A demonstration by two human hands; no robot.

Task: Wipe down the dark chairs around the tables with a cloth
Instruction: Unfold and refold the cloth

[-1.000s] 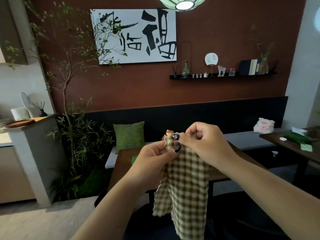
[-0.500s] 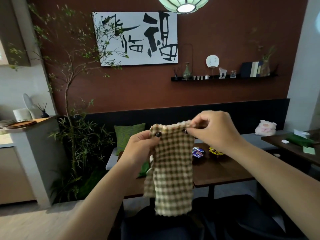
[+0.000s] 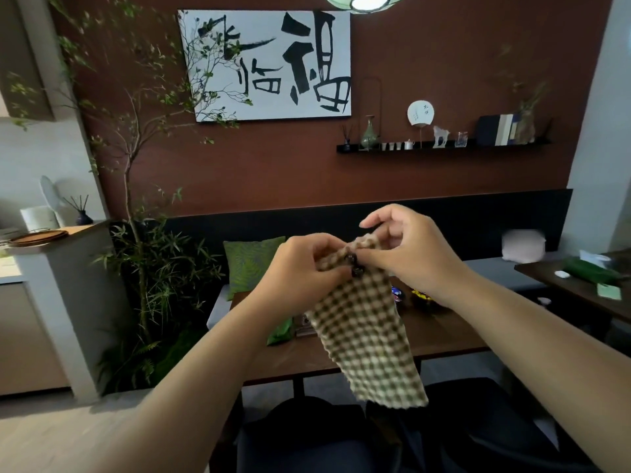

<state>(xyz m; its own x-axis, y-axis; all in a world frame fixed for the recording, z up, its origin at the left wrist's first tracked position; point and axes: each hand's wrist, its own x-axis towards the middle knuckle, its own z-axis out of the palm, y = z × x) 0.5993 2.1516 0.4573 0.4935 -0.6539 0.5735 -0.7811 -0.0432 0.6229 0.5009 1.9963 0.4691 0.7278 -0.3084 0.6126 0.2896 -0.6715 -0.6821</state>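
A brown and cream checked cloth (image 3: 367,336) hangs in front of me, held up at chest height by its top edge. My left hand (image 3: 300,268) pinches the upper left part of it. My right hand (image 3: 403,247) pinches the upper right corner, and the two hands sit close together with thumbs almost touching. Below the cloth, at the bottom of the view, stand two dark chairs: one (image 3: 307,435) to the left and one (image 3: 478,425) to the right, both partly hidden by my arms.
A dark wooden table (image 3: 307,356) stands behind the chairs with small items on it. A black bench (image 3: 478,220) with a green cushion (image 3: 252,261) runs along the wall. A second table (image 3: 580,288) is at right. Plants (image 3: 150,274) and a counter (image 3: 51,240) stand at left.
My hands have come back together after stretching the cloth's top edge apart, and the cloth now hangs slanting down to the right. The view has tipped slightly downward.
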